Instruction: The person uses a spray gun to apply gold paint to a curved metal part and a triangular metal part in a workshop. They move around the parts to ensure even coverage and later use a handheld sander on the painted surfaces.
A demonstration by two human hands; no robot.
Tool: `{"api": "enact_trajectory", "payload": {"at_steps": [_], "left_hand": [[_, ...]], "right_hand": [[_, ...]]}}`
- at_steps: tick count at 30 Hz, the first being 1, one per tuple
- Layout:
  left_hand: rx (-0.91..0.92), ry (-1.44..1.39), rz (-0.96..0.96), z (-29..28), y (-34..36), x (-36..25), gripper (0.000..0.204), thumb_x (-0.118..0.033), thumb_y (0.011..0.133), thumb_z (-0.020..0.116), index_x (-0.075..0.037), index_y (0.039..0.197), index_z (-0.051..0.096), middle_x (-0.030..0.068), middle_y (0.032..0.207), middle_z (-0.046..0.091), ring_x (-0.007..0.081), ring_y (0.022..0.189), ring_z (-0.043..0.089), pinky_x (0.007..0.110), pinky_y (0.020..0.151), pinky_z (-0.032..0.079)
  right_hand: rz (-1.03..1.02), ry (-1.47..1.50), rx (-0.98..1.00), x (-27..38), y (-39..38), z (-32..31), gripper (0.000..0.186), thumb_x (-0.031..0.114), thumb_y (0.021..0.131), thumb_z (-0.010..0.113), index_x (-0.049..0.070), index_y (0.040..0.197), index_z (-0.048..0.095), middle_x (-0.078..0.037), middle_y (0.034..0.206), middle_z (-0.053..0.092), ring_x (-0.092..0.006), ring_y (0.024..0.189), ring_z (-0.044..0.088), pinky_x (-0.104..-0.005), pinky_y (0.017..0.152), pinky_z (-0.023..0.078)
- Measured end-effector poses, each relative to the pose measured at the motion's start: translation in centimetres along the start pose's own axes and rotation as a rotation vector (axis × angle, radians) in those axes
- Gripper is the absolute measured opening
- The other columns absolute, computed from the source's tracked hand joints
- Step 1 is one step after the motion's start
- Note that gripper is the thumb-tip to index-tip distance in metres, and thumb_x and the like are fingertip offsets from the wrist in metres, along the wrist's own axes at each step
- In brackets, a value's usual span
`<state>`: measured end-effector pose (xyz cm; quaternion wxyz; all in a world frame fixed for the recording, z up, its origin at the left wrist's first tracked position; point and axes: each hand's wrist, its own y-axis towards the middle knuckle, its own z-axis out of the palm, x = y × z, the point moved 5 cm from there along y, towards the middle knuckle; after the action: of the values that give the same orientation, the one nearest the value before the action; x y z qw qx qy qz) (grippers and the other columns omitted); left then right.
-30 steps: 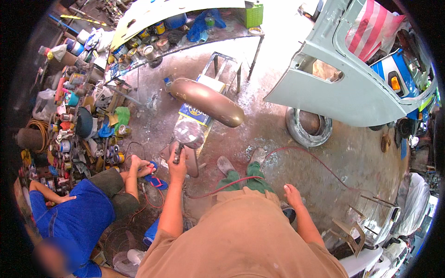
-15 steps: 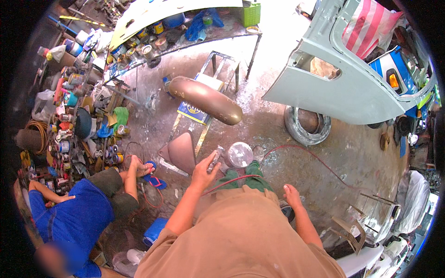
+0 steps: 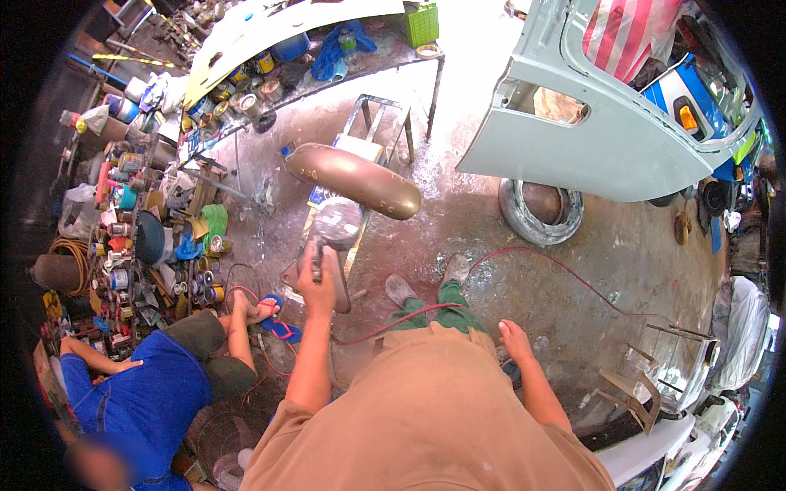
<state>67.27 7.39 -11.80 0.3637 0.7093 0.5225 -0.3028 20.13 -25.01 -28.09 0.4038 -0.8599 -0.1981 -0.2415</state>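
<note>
My left hand (image 3: 317,288) is closed around the handle of a spray gun (image 3: 318,255), raised in front of me. Its round grey cup (image 3: 338,222) overlaps the near edge of a curved bronze-brown fender (image 3: 360,182); whether they touch I cannot tell. The fender lies across a metal stand (image 3: 370,123). Behind my left hand, a brown panel (image 3: 341,296) is partly hidden. My right hand (image 3: 514,340) hangs low by my right side, fingers loosely curled, with nothing visible in it. A red hose (image 3: 401,316) crosses before my waist.
A person in blue (image 3: 151,376) sits close on my left beside shelves crowded with cans (image 3: 119,279). A grey vehicle door panel (image 3: 573,151) stands at far right above a tyre (image 3: 540,214). The red hose trails across the floor. A cluttered workbench (image 3: 319,86) stands at the back.
My left hand has moved forward and left with the spray gun, bringing its cup from near my feet to the fender. My right hand stays low at my side.
</note>
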Motion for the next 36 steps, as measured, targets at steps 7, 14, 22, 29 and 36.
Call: {"api": "enact_trajectory", "payload": {"at_steps": [7,14,22,29,36], "left_hand": [[0.480,0.120,0.051,6.0,-5.8,-4.4,0.050,-0.027,0.096,0.069,-0.005,0.139,0.057,0.0197,0.127,0.067,0.0367,0.113,0.066,0.040,0.095,0.053],[0.540,0.096,0.040,7.4,-4.5,-7.1,0.052,-0.031,0.097,0.067,-0.005,0.141,0.057,0.0225,0.128,0.066,0.0385,0.116,0.064,0.043,0.096,0.052],[0.162,-0.003,-0.340,2.0,5.7,-7.6,0.052,-0.029,0.100,0.065,0.000,0.141,0.055,0.0242,0.128,0.066,0.0324,0.115,0.066,0.038,0.097,0.050],[0.141,0.095,-0.045,4.0,5.8,-7.5,0.048,-0.023,0.099,0.064,0.001,0.139,0.056,0.0254,0.126,0.067,0.0351,0.113,0.067,0.040,0.096,0.050],[0.567,0.254,0.072,13.3,-1.4,-9.5,0.054,-0.037,0.098,0.062,-0.008,0.143,0.052,0.0232,0.113,0.068,0.0429,0.102,0.066,0.051,0.086,0.054]], "right_hand": [[-0.017,0.018,-0.032,0.8,-0.5,-0.5,0.044,0.034,0.103,0.057,0.000,0.131,0.062,-0.016,0.121,0.068,-0.0228,0.093,0.070,-0.0338,0.080,0.058],[-0.009,-0.009,-0.039,2.1,-0.7,-1.4,0.044,0.034,0.103,0.057,0.000,0.131,0.062,-0.015,0.117,0.070,-0.0223,0.089,0.071,-0.0340,0.078,0.057],[0.041,0.059,-0.028,2.9,-1.3,-0.9,0.046,0.037,0.103,0.052,-0.001,0.126,0.064,-0.021,0.121,0.068,-0.0348,0.104,0.066,-0.0428,0.092,0.050],[0.038,0.046,-0.019,1.8,-0.9,0.4,0.047,0.037,0.102,0.054,-0.001,0.129,0.063,-0.020,0.127,0.066,-0.0333,0.112,0.063,-0.0415,0.098,0.048],[-0.097,0.074,-0.027,5.0,0.1,0.6,0.042,0.030,0.104,0.057,-0.003,0.131,0.061,-0.014,0.119,0.068,-0.0183,0.097,0.069,-0.0315,0.080,0.056]]}}
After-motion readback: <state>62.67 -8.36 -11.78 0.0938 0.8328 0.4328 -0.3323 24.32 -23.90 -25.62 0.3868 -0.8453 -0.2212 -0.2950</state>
